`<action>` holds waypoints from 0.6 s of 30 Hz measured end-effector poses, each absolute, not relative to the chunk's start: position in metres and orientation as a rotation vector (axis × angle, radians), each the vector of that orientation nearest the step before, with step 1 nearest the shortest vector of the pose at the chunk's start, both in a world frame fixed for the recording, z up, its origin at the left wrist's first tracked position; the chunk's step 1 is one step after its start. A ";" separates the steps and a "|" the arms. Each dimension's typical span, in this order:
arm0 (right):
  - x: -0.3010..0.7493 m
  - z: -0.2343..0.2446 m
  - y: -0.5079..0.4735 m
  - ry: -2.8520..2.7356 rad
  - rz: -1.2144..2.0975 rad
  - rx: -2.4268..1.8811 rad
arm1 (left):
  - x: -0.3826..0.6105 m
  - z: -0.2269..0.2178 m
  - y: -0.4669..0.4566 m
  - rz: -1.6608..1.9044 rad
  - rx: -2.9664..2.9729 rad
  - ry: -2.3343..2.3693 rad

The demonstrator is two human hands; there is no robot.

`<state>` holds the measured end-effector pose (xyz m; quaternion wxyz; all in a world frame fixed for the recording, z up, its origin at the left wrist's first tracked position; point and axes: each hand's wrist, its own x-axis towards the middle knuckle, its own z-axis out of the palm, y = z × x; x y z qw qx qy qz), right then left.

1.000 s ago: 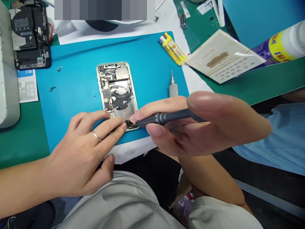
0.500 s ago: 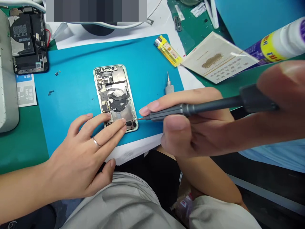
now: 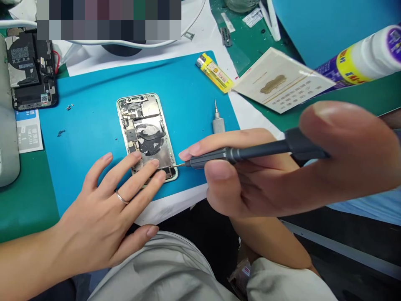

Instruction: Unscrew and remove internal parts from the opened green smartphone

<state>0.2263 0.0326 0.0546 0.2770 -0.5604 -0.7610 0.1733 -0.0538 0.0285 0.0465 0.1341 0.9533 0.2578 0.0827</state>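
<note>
An opened phone (image 3: pixel 148 138) lies on the blue mat (image 3: pixel 90 142), its circuit board and inner metal plate bare. My left hand (image 3: pixel 109 213) rests with fingers spread over the phone's lower end, covering part of it; a ring sits on one finger. In my right hand (image 3: pixel 250 175) is a dark precision screwdriver (image 3: pixel 213 159), held nearly level. Its thin tip reaches the phone's lower right corner; whether it sits in a screw is too small to tell. Just beyond that hand, a second, silver screwdriver (image 3: pixel 218 121) lies partly hidden.
Small screws (image 3: pixel 69 107) and tiny dark parts (image 3: pixel 61 133) lie left of the phone. A yellow lighter (image 3: pixel 214 73), a white card (image 3: pixel 282 81) and a white-and-purple bottle (image 3: pixel 354 62) are at the right. Another opened phone part (image 3: pixel 33 71) leans at far left.
The view has shifted a little, so everything sits slightly lower and further left. My left fingers have spread apart on the phone. The screwdriver tip stays at the same corner.
</note>
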 end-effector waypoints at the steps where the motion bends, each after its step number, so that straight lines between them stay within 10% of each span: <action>1: 0.232 0.062 0.038 -2.156 0.533 -1.481 | -0.054 0.047 0.029 0.239 2.751 0.752; 18: 0.203 0.037 0.018 -1.864 0.388 -1.551 | -0.054 0.045 0.029 0.230 2.731 0.805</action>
